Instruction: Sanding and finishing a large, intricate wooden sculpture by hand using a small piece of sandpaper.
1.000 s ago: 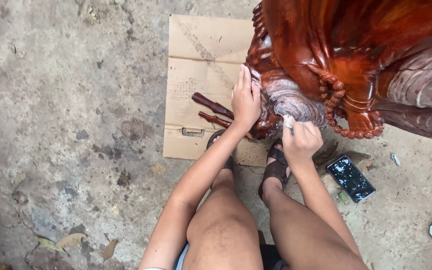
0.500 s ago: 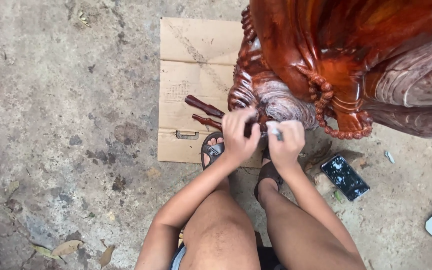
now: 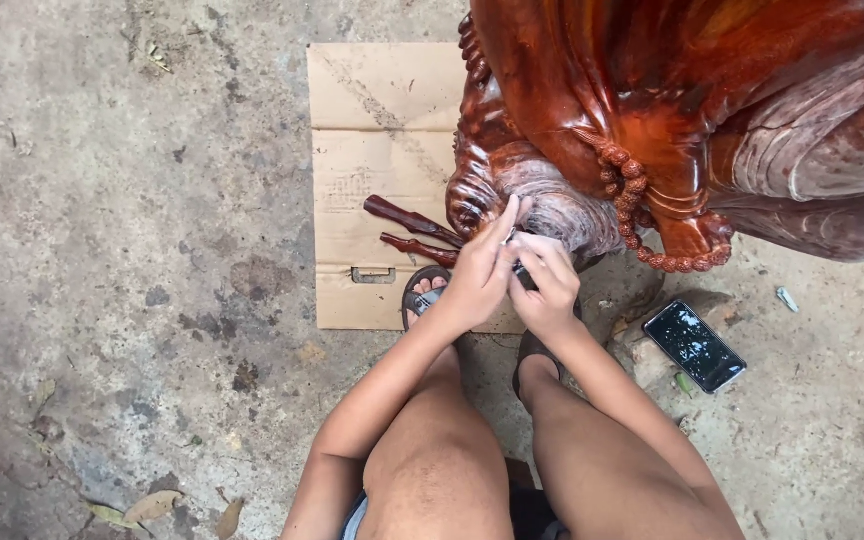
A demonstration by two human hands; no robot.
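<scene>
Two bare knees fill my near view. Just past them my left hand (image 3: 477,275) and right hand (image 3: 549,285) meet, fingers curled together on a small grey piece (image 3: 518,240) pressed against the carved red wooden statue (image 3: 652,110). Beyond lie two wooden tools (image 3: 412,232) on flattened cardboard (image 3: 377,120); a phone (image 3: 694,345) rests on concrete.

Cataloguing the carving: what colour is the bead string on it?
Glossy reddish-brown, like the carving; bead string shows best in the head view.
</scene>
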